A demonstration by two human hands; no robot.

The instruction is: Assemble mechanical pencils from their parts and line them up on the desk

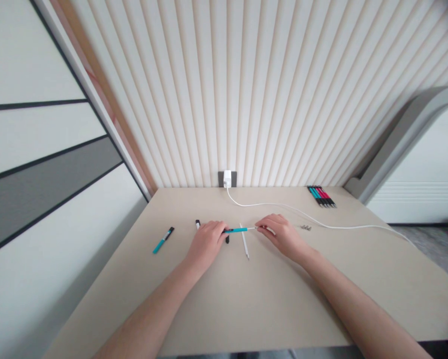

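My left hand (208,243) is closed round a teal pen barrel (239,230), held level just above the table. A thin white refill (251,228) sticks out of the barrel's right end. My right hand (280,235) pinches the refill's outer end between thumb and fingertips; anything smaller there is hidden. Below the barrel, slim white refills (245,245) lie on the table. Beside my left hand, a black pen part (227,239) and a black-and-white piece (197,224) show only partly. Further left lies a teal pen part with a black end (163,240).
A row of teal and pink pens (322,196) lies at the back right of the table (224,309). Small metallic pieces (306,227) rest right of my right hand. A white cable (332,227) runs across the table from a charger (227,178) at the ribbed wall.
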